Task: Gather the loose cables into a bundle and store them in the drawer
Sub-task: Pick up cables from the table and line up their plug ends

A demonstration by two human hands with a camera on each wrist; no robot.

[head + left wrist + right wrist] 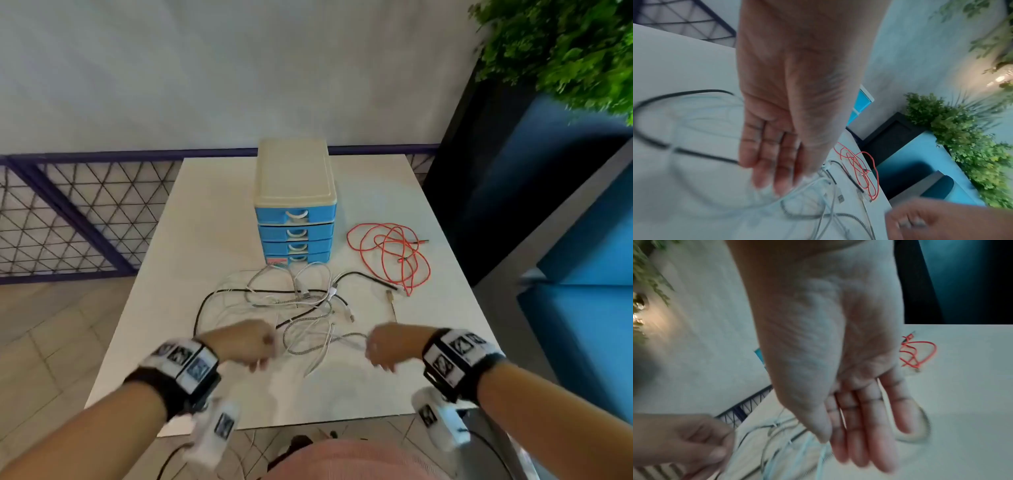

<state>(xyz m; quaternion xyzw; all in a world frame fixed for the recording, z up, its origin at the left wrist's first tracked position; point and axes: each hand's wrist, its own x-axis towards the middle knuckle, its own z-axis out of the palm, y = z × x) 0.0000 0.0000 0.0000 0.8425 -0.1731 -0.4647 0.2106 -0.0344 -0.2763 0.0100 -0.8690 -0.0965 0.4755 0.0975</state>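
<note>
A tangle of white, braided and black cables (301,301) lies mid-table in front of a small drawer unit (294,205) with a cream top and several shut blue drawers. A red cable (390,253) lies in loose loops to the unit's right. My left hand (260,346) hovers at the tangle's near left edge; in the left wrist view its fingers (772,178) are straight, just over a white cable. My right hand (376,353) is at the near right edge, its fingers (855,443) straight with white and braided strands passing beside them. Both hands are blurred.
The white table (205,222) is small, with its near edge just under my wrists. A purple mesh railing (68,212) runs behind and to the left. A dark planter with green foliage (565,44) and blue seating (582,240) stand to the right.
</note>
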